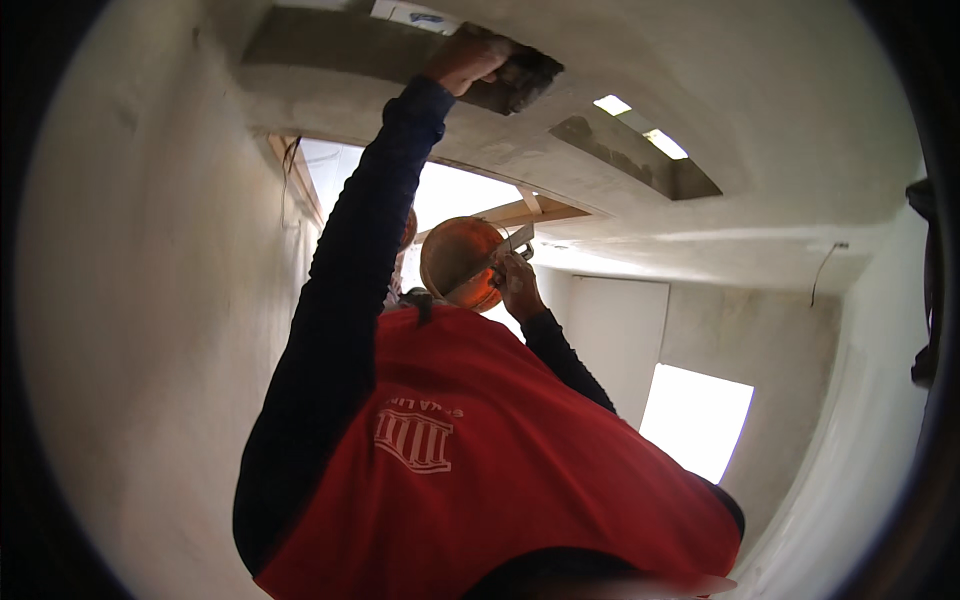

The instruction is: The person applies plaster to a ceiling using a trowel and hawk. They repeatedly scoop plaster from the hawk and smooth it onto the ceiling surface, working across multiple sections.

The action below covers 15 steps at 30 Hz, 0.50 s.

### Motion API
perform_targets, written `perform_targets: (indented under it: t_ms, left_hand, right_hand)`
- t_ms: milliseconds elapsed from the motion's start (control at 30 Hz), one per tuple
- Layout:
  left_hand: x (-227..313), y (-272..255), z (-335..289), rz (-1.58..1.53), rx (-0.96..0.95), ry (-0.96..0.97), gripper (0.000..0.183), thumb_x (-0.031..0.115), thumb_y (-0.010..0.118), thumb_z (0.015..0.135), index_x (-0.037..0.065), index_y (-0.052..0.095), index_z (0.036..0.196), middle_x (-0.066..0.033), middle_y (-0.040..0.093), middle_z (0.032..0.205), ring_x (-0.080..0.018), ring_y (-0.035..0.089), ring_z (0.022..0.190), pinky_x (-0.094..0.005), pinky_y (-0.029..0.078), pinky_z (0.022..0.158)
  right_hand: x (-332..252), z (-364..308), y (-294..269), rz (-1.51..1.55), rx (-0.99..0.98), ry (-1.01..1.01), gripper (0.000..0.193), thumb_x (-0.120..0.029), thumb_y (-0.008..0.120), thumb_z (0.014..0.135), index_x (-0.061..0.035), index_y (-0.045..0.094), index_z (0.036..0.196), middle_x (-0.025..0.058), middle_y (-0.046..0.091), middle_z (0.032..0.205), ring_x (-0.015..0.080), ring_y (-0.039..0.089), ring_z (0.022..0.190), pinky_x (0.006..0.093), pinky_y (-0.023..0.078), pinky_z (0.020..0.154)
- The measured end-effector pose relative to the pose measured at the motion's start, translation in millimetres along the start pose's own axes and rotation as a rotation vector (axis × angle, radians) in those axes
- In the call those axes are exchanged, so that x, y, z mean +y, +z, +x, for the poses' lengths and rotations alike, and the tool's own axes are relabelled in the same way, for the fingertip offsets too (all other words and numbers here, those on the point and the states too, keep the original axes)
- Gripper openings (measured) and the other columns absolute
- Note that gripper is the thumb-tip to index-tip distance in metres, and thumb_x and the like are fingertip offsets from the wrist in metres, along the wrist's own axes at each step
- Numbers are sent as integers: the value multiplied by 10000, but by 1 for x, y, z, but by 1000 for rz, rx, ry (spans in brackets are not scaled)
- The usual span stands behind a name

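Observation:
My left hand (468, 62), at the end of a dark sleeve, is raised to a recess in the pale plastered surface. Its fingers are closed beside a dark, wet-looking patch (528, 80); what they hold, if anything, is hidden. Lower and to the right, my right hand (518, 287) grips a trowel (517, 238), its blade slanting across the mouth of an orange bucket (440, 255). Grey smears coat the inside of the bucket. A second orange rounded thing (409, 230) shows partly behind my left sleeve.
Another recess (640, 155) with two bright slots lies to the right. A large bright opening with a wooden frame (545, 205) is behind the bucket. Wires (822, 272) stick out of the surface at right. Farther back are a pale door-like panel (620, 340) and a bright window (697, 420).

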<state>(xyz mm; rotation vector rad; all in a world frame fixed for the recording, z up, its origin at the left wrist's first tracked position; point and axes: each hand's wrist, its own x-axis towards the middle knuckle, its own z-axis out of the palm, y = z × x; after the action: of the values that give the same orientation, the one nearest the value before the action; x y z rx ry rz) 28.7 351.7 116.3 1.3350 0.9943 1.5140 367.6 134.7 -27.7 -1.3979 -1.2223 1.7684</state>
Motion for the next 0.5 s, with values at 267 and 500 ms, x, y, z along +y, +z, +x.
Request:
perform_targets:
  t_ms: [267, 500]
  left_hand:
    - [0, -5, 34, 225, 102, -157, 395, 316, 650, 963, 57, 616, 1261, -47, 662, 1086, -143, 638, 831, -322, 556, 680]
    - [4, -16, 3, 143, -19, -132, 374, 193, 629, 978, 38, 575, 1314, -62, 624, 1213, -151, 628, 1028, -271, 575, 710]
  right_hand:
    - [-9, 3, 12, -236, 44, -157, 220, -252, 478, 1066, -77, 553, 956, -30, 435, 798, 70, 420, 629, 259, 451, 575]
    - [1, 8, 5, 26, 150, -90, 302, -339, 493, 1037, -56, 574, 971, -9, 467, 725, 83, 485, 597, 273, 529, 584]
